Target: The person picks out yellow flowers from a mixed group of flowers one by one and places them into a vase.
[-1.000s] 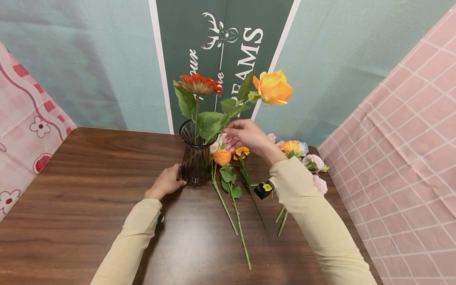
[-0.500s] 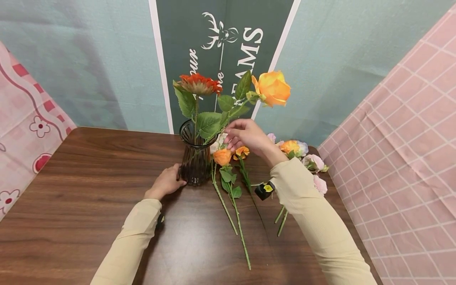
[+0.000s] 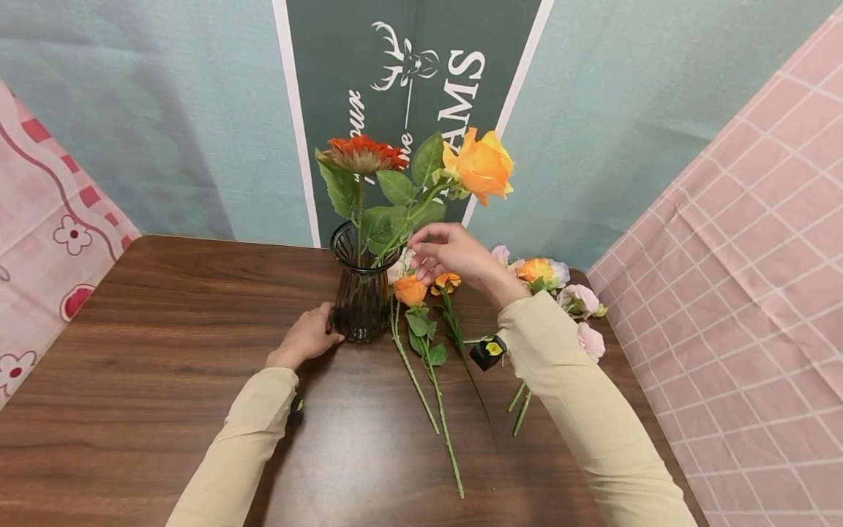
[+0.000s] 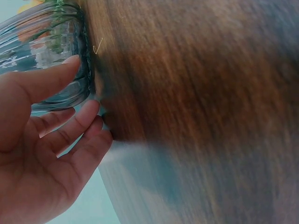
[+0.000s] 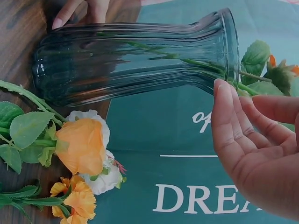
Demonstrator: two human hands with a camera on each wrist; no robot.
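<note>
A ribbed, smoky glass vase [image 3: 362, 307] stands upright on the table, my left hand [image 3: 308, 337] holding it low at the base. In the left wrist view, the thumb [image 4: 51, 81] lies along the glass with the other fingers on the opposite side. Inside the vase are a red-orange flower [image 3: 365, 155] and a yellow-orange rose [image 3: 481, 165] leaning right, their stems showing through the glass. My right hand [image 3: 454, 256] is beside the rim, its fingers loosely bent and close to the rose's stem. In the right wrist view, the fingertips [image 5: 219, 88] come right at the rim.
An orange rose [image 3: 411, 290] and an orange carnation-like flower [image 3: 448, 282] lie right of the vase, stems toward the front. White blooms [image 5: 100, 179] lie behind them. Pink flowers [image 3: 589, 340] and a yellow-orange bloom [image 3: 535, 270] lie farther right, partly beyond the right forearm.
The yellow-orange rose has swung left and its stem stands steeper, away from the right fingers. The right hand has barely moved; the left hand and vase stay in place.
</note>
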